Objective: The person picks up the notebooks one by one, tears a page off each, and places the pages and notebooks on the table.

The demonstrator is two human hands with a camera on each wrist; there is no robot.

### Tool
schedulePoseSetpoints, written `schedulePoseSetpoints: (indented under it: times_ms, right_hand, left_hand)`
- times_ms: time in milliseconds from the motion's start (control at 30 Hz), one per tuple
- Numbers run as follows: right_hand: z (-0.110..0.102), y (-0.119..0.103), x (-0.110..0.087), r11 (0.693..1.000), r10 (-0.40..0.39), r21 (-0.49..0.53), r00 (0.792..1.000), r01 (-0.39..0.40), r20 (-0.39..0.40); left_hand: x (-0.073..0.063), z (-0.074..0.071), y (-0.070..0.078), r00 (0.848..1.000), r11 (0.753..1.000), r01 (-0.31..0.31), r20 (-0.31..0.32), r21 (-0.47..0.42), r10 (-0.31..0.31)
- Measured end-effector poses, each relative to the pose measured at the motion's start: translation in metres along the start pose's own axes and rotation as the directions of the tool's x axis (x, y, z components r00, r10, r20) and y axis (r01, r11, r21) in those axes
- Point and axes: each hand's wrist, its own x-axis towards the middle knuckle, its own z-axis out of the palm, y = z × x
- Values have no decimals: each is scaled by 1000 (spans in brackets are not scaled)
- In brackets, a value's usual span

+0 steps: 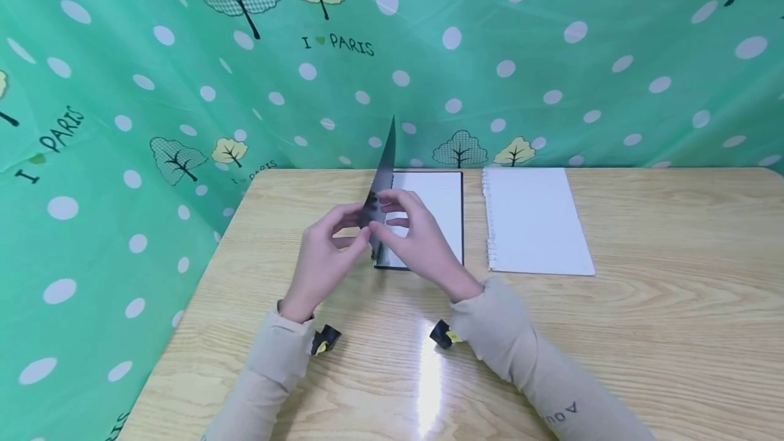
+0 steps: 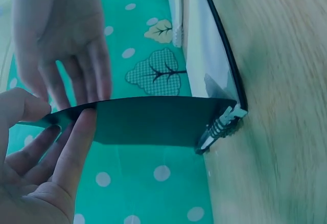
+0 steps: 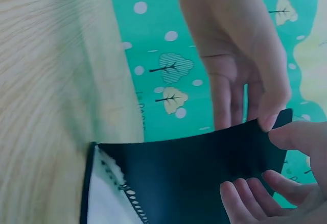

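Note:
A thin black notebook cover (image 1: 384,162) stands raised from the spiral-bound notebook (image 1: 429,216), whose white page faces up. My left hand (image 1: 331,247) pinches the cover's near edge, thumb on the page side and fingers behind it. Across from it, my right hand (image 1: 419,237) lies at the page side with loosely bent fingers. Its thumb touches the cover near the left thumb. In the right wrist view, the right fingertips (image 3: 240,193) are against or just in front of the dark cover. The left wrist view shows the rings (image 2: 222,127) at the cover's foot.
To the right lies a second white notebook (image 1: 535,220), spiral edge on its left. A green dotted curtain (image 1: 429,53) hangs behind and left of the wooden table (image 1: 661,332). Black pieces with yellow (image 1: 327,337) stick out by both wrists.

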Motion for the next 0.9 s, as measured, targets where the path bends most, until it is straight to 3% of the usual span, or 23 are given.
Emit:
schedulePoseSetpoints:
  times_ms: [233, 433, 600, 900]
  right_hand:
    - [7, 13, 1, 997, -51, -57, 998, 52, 27]
    - [21, 20, 0, 977, -87, -191, 995, 95, 53]
    - [33, 21, -1, 954, -91, -284, 995, 96, 30]
    - [40, 24, -3, 950, -112, -292, 994, 109, 6]
  left_hand:
    - [0, -6, -1, 1000, 1000, 17, -18, -7, -17]
    - [-2, -10, -1, 998, 999, 39, -54, 9, -39]
    - [-5, -14, -3, 996, 998, 60, -72, 13, -58]
    - [-5, -19, -5, 993, 996, 84, -86, -18, -85]
